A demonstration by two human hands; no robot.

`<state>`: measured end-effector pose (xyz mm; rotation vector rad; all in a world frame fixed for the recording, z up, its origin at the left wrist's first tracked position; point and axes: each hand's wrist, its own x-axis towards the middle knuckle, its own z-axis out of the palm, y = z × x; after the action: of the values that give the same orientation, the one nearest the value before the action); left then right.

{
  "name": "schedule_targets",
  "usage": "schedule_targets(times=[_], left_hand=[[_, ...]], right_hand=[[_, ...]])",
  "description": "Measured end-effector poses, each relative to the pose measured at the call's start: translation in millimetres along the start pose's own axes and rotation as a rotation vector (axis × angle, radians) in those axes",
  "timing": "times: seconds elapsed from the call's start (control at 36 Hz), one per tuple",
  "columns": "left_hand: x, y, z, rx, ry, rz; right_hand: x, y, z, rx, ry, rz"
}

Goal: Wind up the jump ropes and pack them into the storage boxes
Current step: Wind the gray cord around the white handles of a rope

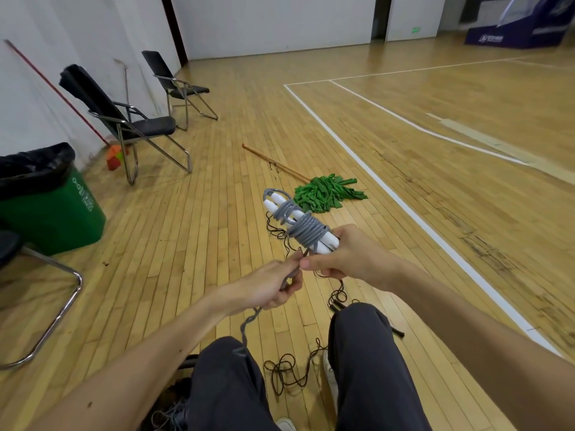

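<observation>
Hands together, right hand (348, 259) gripping white handles (330, 241), left hand (273, 287) pinching grey rope (306, 230), green bin (62, 219) holding black bag (34, 166).

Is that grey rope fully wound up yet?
Partly wound: coils of grey rope wrap the white handles, but a loose tail runs from the left hand downward.

floor (193, 213): pale wooden strips, white court lines (376, 181) running to the far end
walls (280, 23): white panels, a dark post (174, 26) at the far left corner
furniture: two black folding chairs (146, 126) and a green bin (62, 219) by the left wall
light: soft glare on the far floor
</observation>
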<state>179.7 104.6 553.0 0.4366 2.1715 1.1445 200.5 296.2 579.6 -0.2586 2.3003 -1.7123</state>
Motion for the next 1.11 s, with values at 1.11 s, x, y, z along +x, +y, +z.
schedule_targets(times=[1.11], left_hand=[[-35, 75, -15, 1.512, 0.245, 0.481]], right_hand=[[21, 48, 2, -0.462, -0.175, 0.395]])
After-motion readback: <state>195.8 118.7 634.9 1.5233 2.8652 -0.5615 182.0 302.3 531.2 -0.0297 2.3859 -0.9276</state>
